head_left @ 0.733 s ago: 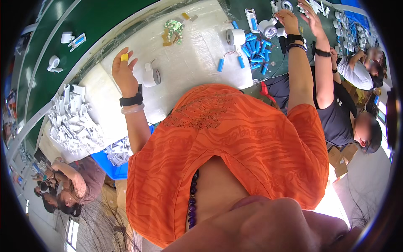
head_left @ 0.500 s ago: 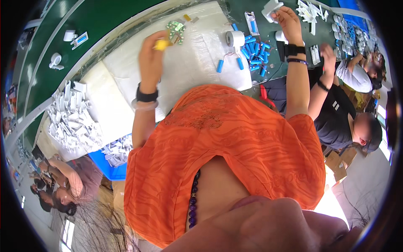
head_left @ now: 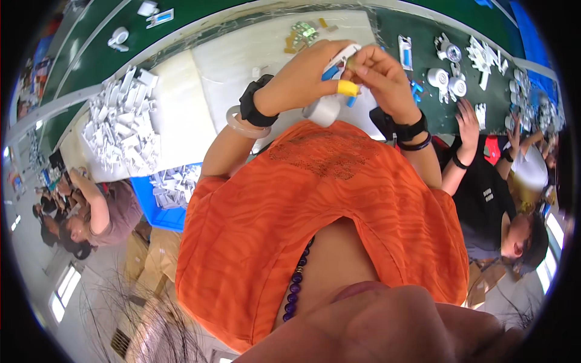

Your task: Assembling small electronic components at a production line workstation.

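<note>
both hands up in front of chest, meeting over the tabletop (head_left: 254,54). left hand (head_left: 302,78) curled round a small white-and-blue part (head_left: 336,63), fingers clenched on it, thumb side toward the right hand. right hand (head_left: 378,75) pinching at the same part from the other side, fingertips closed on its end; yellow finger cot (head_left: 347,88) on one right finger. exact grip point on the part too small to make out.

part held in air between the two sets of fingers, not resting on anything. just below the fingers: white tape roll (head_left: 324,110), prob. on the tabletop, partly hidden by the hands. beyond the fingers, far side: small greenish bits (head_left: 302,30) on white sheet. right of the right fingers: loose blue pieces (head_left: 416,91), then white round parts (head_left: 445,78) on green mat. well left of the left fingers: heap of white plastic parts (head_left: 124,124).

step judged: mid-assembly / fitting, two-hand work on one part, i.e. seating or pressing a small piece into the white-blue body. not yet set down.

next move calls for: steady hold w/ left, fine pinch and push w/ right, alignment by eye close to the fingers; then a free spot beside the tape roll for put-down. co-worker's hand (head_left: 467,118) near on the right, apart from own hands.
</note>
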Demonstrator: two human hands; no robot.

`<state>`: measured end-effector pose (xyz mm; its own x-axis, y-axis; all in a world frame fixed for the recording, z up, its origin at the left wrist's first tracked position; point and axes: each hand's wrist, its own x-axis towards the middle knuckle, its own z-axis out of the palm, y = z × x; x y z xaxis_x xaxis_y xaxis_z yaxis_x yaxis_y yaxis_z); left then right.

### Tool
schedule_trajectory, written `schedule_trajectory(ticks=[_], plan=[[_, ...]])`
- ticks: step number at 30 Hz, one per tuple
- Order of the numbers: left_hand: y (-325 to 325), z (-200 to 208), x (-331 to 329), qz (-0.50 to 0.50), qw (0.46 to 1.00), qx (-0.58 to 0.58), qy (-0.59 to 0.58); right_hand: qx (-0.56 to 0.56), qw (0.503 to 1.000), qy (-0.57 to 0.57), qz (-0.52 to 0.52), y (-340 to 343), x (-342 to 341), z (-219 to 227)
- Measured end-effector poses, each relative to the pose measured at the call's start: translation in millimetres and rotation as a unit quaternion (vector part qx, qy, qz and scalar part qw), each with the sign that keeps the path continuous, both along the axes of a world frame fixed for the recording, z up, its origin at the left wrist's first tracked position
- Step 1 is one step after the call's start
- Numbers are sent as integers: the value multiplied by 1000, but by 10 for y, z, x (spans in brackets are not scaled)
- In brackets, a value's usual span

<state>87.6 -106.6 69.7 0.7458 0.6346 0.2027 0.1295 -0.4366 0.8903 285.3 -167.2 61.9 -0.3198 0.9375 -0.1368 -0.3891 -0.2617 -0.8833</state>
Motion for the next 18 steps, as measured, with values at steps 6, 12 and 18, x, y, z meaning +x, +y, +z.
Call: schedule_trajectory(ticks=[6, 12, 18], plan=[[-44, 220, -314, -61, 995, 36, 65, 142, 969, -200, 8, -151, -308, -278], [39, 322, -317, -83, 989, 54, 112, 153, 945, -251, 142, -39, -313, -258], [116, 544, -446, -37, 995, -5, 96, 99, 987, 102, 71, 7, -189, -292]])
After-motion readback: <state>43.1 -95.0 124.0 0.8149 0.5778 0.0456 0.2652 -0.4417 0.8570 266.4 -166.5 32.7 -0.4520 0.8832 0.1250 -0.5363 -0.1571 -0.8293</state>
